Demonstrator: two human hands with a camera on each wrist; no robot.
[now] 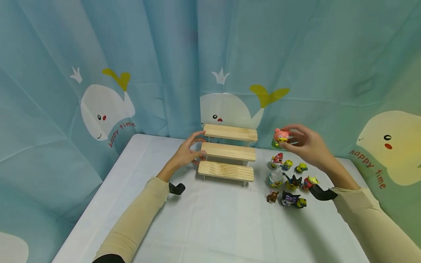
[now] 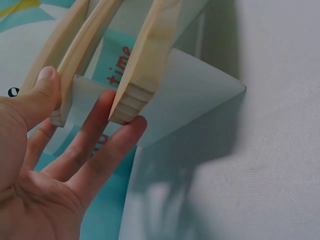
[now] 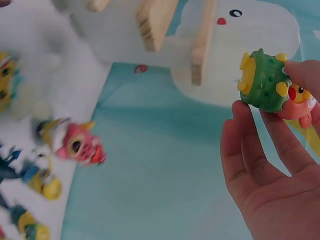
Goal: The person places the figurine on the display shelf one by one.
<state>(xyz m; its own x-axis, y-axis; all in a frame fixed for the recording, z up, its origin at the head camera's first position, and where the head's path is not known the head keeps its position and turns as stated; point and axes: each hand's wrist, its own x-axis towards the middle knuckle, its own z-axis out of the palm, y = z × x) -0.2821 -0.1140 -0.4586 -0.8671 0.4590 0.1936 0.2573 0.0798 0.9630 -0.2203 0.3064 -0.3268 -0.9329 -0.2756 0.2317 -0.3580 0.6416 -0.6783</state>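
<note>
A three-step wooden display stand [image 1: 228, 152] stands at the back of the white table. My left hand [image 1: 187, 152] holds its left end; in the left wrist view the thumb lies against one board [image 2: 70, 75] and fingertips touch the end of another. Off the stand's right side, raised above the table, is a small toy figurine [image 1: 281, 135] with a pink head and yellow muzzle. My right hand [image 1: 307, 143] pinches it between thumb and fingers. The right wrist view shows the figurine's green body [image 3: 270, 82] with yellow feet.
Several small figurines stand in a group right of the stand, among them a pink bear [image 1: 277, 160], a brown animal [image 1: 272, 197] and a dark-eared figure [image 1: 292, 182]. A blue whale-print curtain [image 1: 171, 73] hangs close behind the table [image 1: 204, 226].
</note>
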